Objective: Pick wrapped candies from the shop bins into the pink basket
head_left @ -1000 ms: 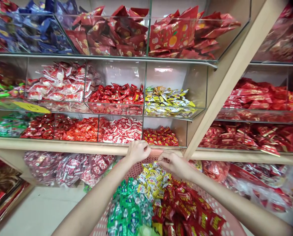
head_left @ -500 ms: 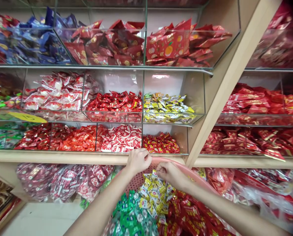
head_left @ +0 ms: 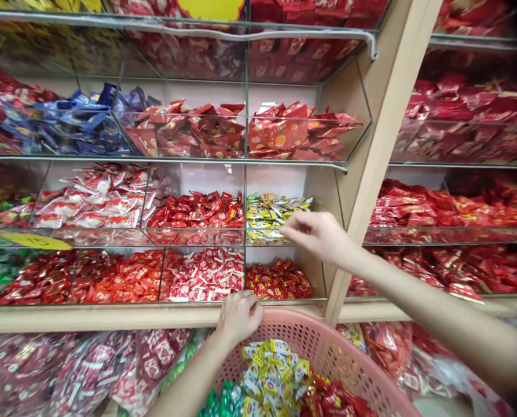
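My left hand [head_left: 239,315] is closed over the far rim of a pink perforated plastic basket [head_left: 327,347]. Inside the basket lie yellow-and-white wrapped candies [head_left: 269,376], green wrapped candies [head_left: 226,399] and red wrapped candies [head_left: 332,397]. My right hand [head_left: 316,234] is raised in front of a clear shelf bin, close to a pile of yellow-and-white candies [head_left: 267,217]. Its fingers are bent and pressed together; whether anything sits between the fingertips is hidden. Beneath that pile is a bin of red-and-yellow wrapped candies [head_left: 279,281].
Clear-fronted bins hold red candies [head_left: 201,211], red-and-white candies [head_left: 208,275] and blue packets [head_left: 80,124]. A wooden upright [head_left: 371,156] stands right of the bins, and a wooden ledge [head_left: 110,318] runs below. Bagged candies [head_left: 97,370] lie under the ledge.
My right hand has risen from above the basket to the front of the yellow candy bin. My left hand stays on the rim. The view has tilted upward.
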Demonstrator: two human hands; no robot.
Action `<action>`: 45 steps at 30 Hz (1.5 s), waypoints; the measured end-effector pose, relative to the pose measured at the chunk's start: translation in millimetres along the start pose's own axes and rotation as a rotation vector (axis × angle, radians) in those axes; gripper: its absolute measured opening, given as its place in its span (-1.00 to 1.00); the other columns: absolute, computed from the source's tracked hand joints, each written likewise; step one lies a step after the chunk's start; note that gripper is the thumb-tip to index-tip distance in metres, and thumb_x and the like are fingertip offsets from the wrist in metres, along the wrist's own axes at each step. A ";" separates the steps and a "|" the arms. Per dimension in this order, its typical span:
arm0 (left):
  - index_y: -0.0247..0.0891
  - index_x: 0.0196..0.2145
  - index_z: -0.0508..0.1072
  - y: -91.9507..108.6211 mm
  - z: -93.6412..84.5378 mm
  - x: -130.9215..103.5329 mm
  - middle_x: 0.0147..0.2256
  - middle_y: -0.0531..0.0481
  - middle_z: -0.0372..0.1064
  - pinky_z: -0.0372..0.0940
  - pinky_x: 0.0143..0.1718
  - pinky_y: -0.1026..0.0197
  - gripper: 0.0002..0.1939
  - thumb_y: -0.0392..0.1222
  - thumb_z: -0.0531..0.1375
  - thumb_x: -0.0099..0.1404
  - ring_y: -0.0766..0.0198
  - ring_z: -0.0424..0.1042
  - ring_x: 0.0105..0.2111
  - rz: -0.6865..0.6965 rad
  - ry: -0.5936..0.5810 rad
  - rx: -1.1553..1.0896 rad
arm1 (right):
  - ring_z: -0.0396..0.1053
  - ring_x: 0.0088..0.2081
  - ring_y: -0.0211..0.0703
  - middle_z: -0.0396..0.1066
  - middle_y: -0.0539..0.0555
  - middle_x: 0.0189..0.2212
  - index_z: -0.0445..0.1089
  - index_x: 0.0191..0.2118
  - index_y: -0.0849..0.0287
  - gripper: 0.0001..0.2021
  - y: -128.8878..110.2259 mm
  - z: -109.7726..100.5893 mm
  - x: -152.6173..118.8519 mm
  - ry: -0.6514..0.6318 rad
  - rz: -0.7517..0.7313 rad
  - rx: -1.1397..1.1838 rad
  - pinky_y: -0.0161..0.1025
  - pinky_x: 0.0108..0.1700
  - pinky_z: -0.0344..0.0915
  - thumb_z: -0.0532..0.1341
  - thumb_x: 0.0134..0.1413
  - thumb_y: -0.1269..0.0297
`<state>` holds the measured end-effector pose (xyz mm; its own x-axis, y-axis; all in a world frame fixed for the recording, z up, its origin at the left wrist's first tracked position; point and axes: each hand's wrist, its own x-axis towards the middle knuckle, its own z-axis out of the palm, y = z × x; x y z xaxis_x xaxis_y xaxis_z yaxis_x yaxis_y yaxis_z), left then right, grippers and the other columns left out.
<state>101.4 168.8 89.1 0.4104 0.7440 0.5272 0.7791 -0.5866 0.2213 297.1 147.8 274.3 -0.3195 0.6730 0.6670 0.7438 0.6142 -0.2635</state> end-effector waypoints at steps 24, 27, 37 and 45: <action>-0.25 -0.58 0.40 0.3 -2.5 -0.7 -0.54 0.03 0.37 -0.01 -0.49 0.25 -0.77 -0.29 0.01 0.15 0.30 0.32 -0.50 -0.003 -0.015 0.047 | 0.39 -0.23 0.02 0.47 0.22 -0.30 0.46 -0.29 0.17 -0.77 36.8 46.6 84.2 0.080 0.388 -0.497 -0.21 -0.27 0.24 0.07 -0.01 0.34; -0.25 -0.58 0.39 -0.1 -1.3 -1.2 -0.54 0.03 0.36 -0.02 -0.50 0.26 -0.77 -0.29 0.02 0.15 0.31 0.32 -0.51 0.006 -0.001 0.044 | 0.39 -0.28 0.02 0.48 0.20 -0.33 0.46 -0.34 0.16 -0.79 36.1 45.6 84.8 0.167 0.409 -0.425 -0.21 -0.31 0.23 0.08 -0.04 0.34; -0.26 -0.59 0.37 0.0 -2.5 -0.8 -0.54 0.03 0.36 -0.03 -0.50 0.26 -0.77 -0.28 0.01 0.15 0.31 0.31 -0.51 0.016 0.003 0.048 | 0.26 -0.51 -0.28 0.39 0.01 -0.55 0.37 -0.47 0.20 -0.84 -0.4 1.6 18.2 0.495 0.105 0.106 -0.31 -0.40 0.19 0.15 0.01 0.24; -0.26 -0.59 0.37 5.4 -1.2 1.5 -0.55 0.05 0.35 -0.05 -0.51 0.25 -0.76 -0.26 0.02 0.16 0.33 0.30 -0.52 0.031 0.017 0.057 | 0.25 -0.50 -0.30 0.37 -0.01 -0.56 0.39 -0.46 0.22 -0.80 4.3 57.0 -105.9 -0.343 0.247 0.365 -0.35 -0.44 0.17 0.12 0.08 0.25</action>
<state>105.7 166.3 92.0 0.4274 0.7197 0.5471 0.7916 -0.5902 0.1580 300.6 102.7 162.8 -0.3799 0.8730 0.3060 0.5890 0.4834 -0.6477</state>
